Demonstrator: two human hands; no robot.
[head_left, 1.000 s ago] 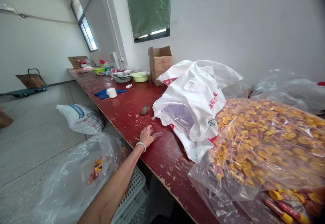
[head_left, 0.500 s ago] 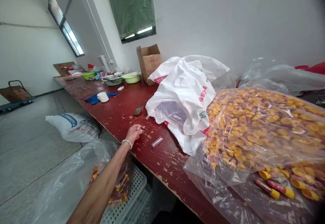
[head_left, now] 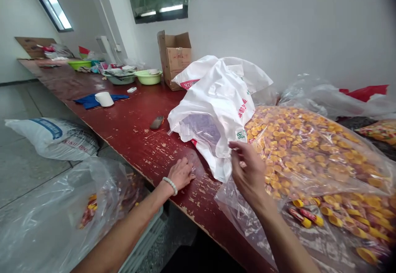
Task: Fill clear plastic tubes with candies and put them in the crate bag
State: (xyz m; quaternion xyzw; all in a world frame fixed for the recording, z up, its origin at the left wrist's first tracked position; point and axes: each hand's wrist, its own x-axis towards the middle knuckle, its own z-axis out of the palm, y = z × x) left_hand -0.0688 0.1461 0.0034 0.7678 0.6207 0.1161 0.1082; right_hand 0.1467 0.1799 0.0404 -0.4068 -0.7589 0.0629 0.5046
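Note:
My left hand (head_left: 182, 174), with a pale bead bracelet at the wrist, rests on the red tabletop. Its fingers are closed around a clear plastic tube (head_left: 193, 171), mostly hidden by them. Just in front of the white sack (head_left: 216, 95) is my right hand (head_left: 247, 167), fingers loosely curled, a gap between thumb and forefinger and nothing seen in it. Many clear tubes (head_left: 206, 129) lie in the sack's open mouth, which faces me. To the right, a large clear bag (head_left: 293, 141) is full of small printed tubes with yellow caps, a few loose near its front.
The worn red table (head_left: 123, 136) runs to the far left. On it are a dark small object (head_left: 157, 122), a white roll (head_left: 104, 99) on blue cloth, green basins (head_left: 148, 77) and a cardboard box (head_left: 177, 60). Below the edge are a filled sack (head_left: 52, 138) and clear bag (head_left: 89, 198).
My left hand has moved right along the table to where a clear tube lay. My right hand has come into view beside the white sack. The camera view has shifted right and down.

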